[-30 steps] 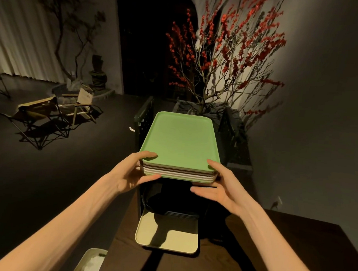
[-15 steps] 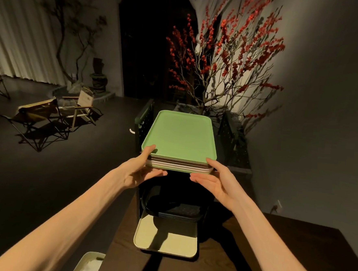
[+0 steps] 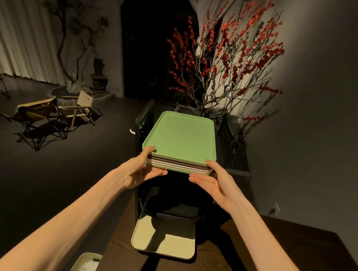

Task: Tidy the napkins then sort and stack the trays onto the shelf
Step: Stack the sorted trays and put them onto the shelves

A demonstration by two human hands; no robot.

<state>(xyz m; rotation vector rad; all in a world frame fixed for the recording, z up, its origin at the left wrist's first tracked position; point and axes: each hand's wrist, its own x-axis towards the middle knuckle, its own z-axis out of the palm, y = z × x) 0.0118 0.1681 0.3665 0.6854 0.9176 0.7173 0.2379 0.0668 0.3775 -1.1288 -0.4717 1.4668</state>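
A stack of trays with a green tray on top is held level at the top of a black metal shelf. My left hand grips the stack's near left corner, thumb on the green rim. My right hand supports the near right corner from below, fingers under the stack. On the shelf's lower level lie several black trays. A cream tray sticks out from under the shelf onto the dark wooden table.
A pale bin with white napkins stands at the table's left edge below. Behind the shelf a planter holds red-berried branches. Folding chairs stand on the dark floor to the left. A grey wall is on the right.
Both hands have pushed the tray stack farther away and slightly upward over the shelf top. My fingers have slid more underneath its near edge.
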